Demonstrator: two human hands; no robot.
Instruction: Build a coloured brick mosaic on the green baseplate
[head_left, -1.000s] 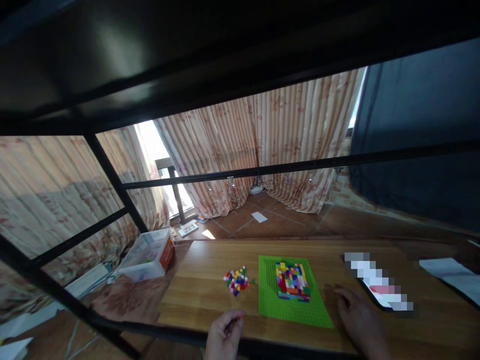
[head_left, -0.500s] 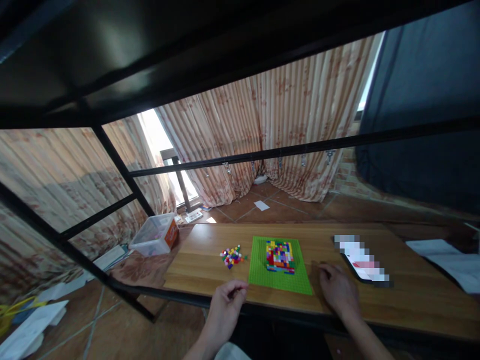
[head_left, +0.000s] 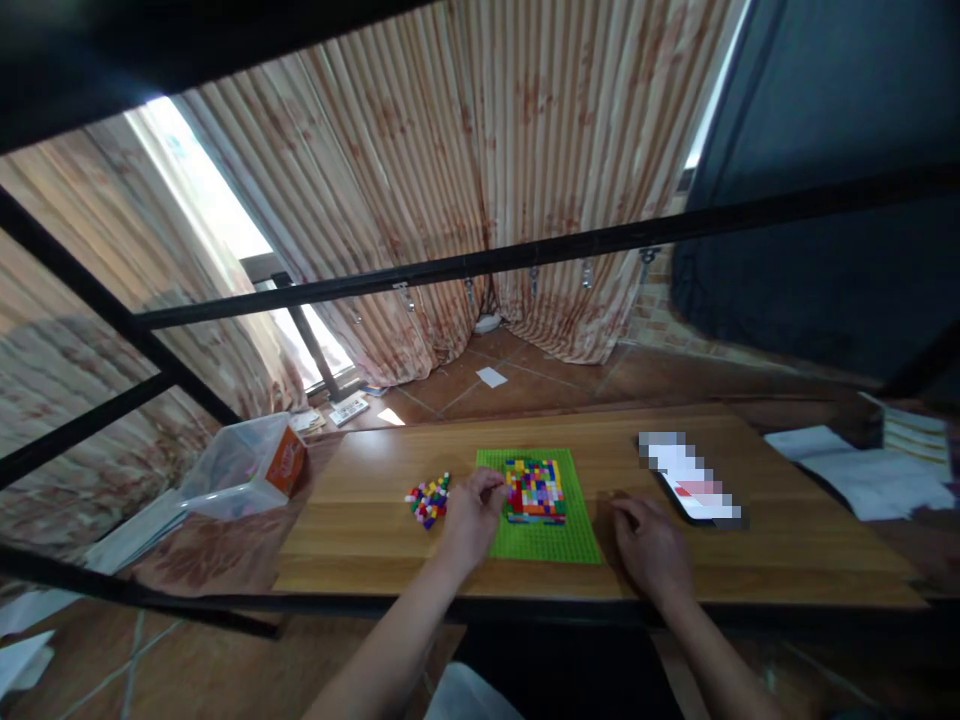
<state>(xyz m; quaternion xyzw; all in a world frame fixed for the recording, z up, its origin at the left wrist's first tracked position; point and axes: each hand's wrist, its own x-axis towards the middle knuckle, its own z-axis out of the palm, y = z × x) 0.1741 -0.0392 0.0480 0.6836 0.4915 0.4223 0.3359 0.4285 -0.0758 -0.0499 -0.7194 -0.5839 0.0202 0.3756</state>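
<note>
Hovering at the build (head_left: 536, 490) on the plate (head_left: 546, 546), the left hand (head_left: 472, 518) holds a tight pinch, contents unclear, the pile (head_left: 430, 499) seemingly placed for its reach; the right hand (head_left: 652, 545) rests half-curled, apparently empty, on the table (head_left: 352, 550).

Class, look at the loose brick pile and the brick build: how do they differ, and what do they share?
Arrangement: the loose brick pile lies jumbled, while the brick build is packed tightly together.
Outline: the pile is ragged; the build is roughly rectangular.
Surface: the pile lies directly on the wooden table, whereas the build sits on the green board.
Both consist of small bricks in many colours.
</note>
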